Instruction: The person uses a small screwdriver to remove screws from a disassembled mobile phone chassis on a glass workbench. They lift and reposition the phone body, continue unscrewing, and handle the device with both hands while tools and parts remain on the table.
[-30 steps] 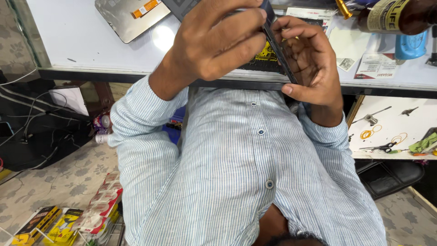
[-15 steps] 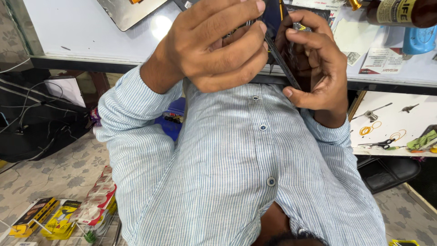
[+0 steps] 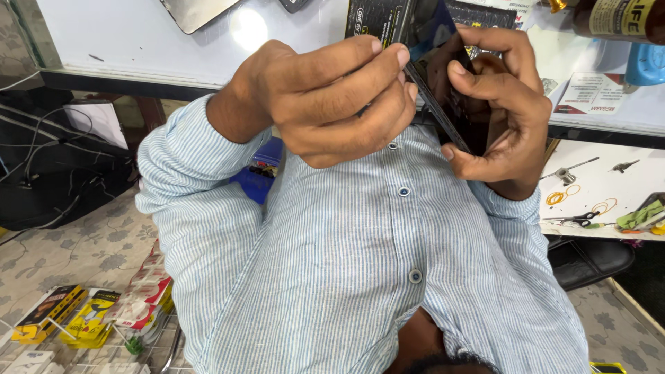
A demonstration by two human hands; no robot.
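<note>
Far to the left of your grip, down on the floor, a wire rack (image 3: pixel 104 332) carries small yellow and white packets (image 3: pixel 76 318), and dark cables (image 3: pixel 41 173) trail under the bench (image 3: pixel 138 48), whose white top runs above your hands.

Your left hand (image 3: pixel 332 100) sits curled just left of the phone, fingers (image 3: pixel 346 66) folded over and pressing at its near edge; the grip is narrow, and whether anything thin is pinched in it I cannot tell, since the knuckles hide the fingertips.

The dark phone (image 3: pixel 450 97) stands on edge between your two hands, in front of your striped shirt (image 3: pixel 346 263), its glossy face turned toward your right palm. Your right hand (image 3: pixel 499 118) wraps it from the right, the thumb on the glass face and the fingers curled over the top and behind, a firm closed hold on the body.

I judge this slab light and stiff but fragile: the glass looks slick and would probably crack if bent or dropped. Hold it by the long side rails rather than the face, and keep pressure even.

Behind the phone lies a black printed package (image 3: pixel 374 21); right of your grip, a lower white board (image 3: pixel 603 208) holds scissors (image 3: pixel 575 220) and loops of orange wire (image 3: pixel 554 199).
</note>
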